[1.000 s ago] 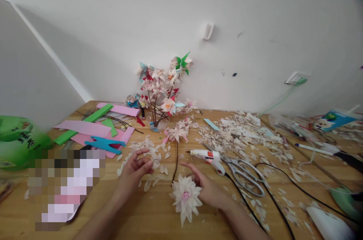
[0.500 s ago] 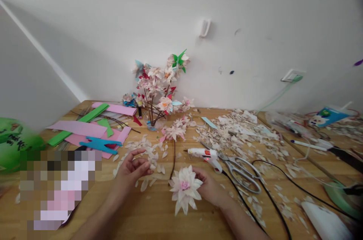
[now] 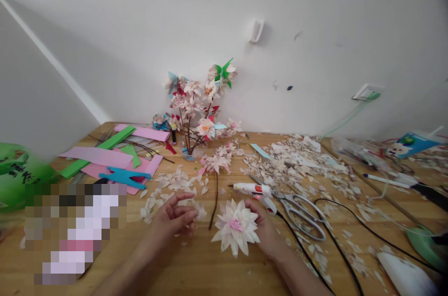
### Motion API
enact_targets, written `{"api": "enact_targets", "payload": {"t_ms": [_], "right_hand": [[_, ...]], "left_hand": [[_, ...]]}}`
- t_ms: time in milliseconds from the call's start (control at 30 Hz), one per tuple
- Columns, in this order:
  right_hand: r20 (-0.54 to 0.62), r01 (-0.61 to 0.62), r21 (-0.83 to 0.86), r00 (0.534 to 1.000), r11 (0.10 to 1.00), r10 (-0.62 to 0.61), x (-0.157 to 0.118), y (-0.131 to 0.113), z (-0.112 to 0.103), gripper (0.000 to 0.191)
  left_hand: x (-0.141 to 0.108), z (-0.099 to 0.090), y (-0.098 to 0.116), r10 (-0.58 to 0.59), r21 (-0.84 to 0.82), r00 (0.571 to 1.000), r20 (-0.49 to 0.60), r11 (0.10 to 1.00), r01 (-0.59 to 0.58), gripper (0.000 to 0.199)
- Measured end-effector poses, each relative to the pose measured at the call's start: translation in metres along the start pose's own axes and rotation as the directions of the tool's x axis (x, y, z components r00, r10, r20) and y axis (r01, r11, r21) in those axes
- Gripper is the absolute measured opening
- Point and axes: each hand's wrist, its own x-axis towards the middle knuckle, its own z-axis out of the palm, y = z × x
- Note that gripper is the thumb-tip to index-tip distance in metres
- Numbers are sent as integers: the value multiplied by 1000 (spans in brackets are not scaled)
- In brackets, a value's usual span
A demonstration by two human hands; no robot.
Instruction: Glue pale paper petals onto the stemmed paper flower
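Note:
A layered white paper-like flower (image 3: 235, 227) with a pink centre faces up near the front of the table. My right hand (image 3: 261, 226) is closed on it from behind, with most of the fingers hidden by the bloom. Left of the flower, my left hand (image 3: 178, 215) is curled, thumb and fingers drawn together, with a pale petal (image 3: 200, 211) at the fingertips. Loose petals (image 3: 171, 178) lie scattered beyond that hand. Between the hands and farther back lies a finished flower (image 3: 217, 161) on a brown stem.
A white glue gun (image 3: 252, 189) and large scissors (image 3: 303, 214) lie to the right, with a black cable beside them. Behind stand several stemmed flowers (image 3: 192, 95) in a small clear cup. Coloured paper strips (image 3: 101, 158) are at left, and a petal heap (image 3: 290, 160) spreads at back right.
My left hand has moved slightly right and nearer, towards the flower. In my right hand the flower has shifted a little right and up, turning slightly. The view has shifted a little.

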Motion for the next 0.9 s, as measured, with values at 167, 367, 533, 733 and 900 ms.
{"api": "enact_targets", "payload": {"t_ms": [167,367,533,733,900], "right_hand": [[16,4,18,1000,1000,-5,1,-4,0,29],[86,35,89,995,995,-43,1,-3,7,36],[151,61,147,985,987,-84,-2,-4,14,34],[192,145,160,966,976,-175,0,-4,16,32],[221,191,155,950,969,-222,2,-2,18,33]], "left_hand": [[2,0,-2,-74,-3,997,34,997,74,65],[0,0,-5,-63,12,996,64,998,63,63],[-7,7,-8,-101,-8,989,111,995,103,61],[-5,7,-17,-134,-37,978,161,989,141,64],[-4,7,-17,-129,-35,972,197,990,139,64]]}}
